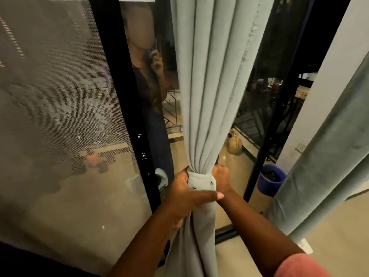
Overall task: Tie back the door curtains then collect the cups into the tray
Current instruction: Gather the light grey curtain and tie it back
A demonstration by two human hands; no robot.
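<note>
Pale grey-green pleated fabric curtain (209, 96) hangs before a black-framed glass door (127, 96) on beige floor (339, 226). Left hand (185, 194) and right hand (221, 180) clench its gathered middle.

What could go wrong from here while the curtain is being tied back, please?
The tie-back band looks not yet fastened, only held by the left hand and right hand; letting go early could let the gathered curtain spread open again. The second curtain at the right hangs loose, so it might get forgotten.
</note>
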